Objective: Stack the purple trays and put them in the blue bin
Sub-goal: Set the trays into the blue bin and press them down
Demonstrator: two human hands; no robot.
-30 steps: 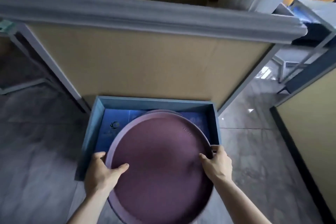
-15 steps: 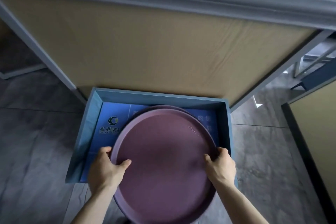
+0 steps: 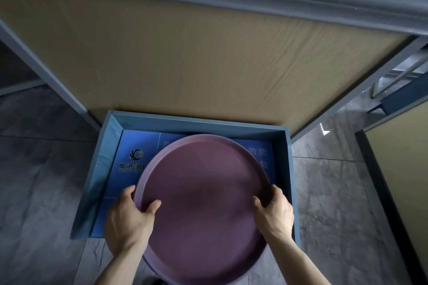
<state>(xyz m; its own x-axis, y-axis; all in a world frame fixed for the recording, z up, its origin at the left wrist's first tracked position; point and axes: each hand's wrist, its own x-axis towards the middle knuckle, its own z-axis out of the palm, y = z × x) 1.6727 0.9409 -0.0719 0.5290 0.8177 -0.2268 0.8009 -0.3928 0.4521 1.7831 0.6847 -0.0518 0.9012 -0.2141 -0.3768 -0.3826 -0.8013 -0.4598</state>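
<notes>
A stack of round purple trays [image 3: 203,206] hangs over the blue bin [image 3: 104,169], which stands on the floor. The far rim of the trays is above the bin's printed blue bottom; the near rim juts past the bin's front edge toward me. My left hand [image 3: 129,220] grips the left rim, thumb on the top face. My right hand [image 3: 274,213] grips the right rim the same way. A second rim shows just under the top tray at the far edge.
A tan panel with a grey frame [image 3: 185,58] rises right behind the bin. A second tan panel [image 3: 403,169] stands at the right. Grey tiled floor [image 3: 41,180] lies on both sides of the bin.
The trays, held in both hands, have moved forward and down over the bin. The view has tilted lower and closer to the bin.
</notes>
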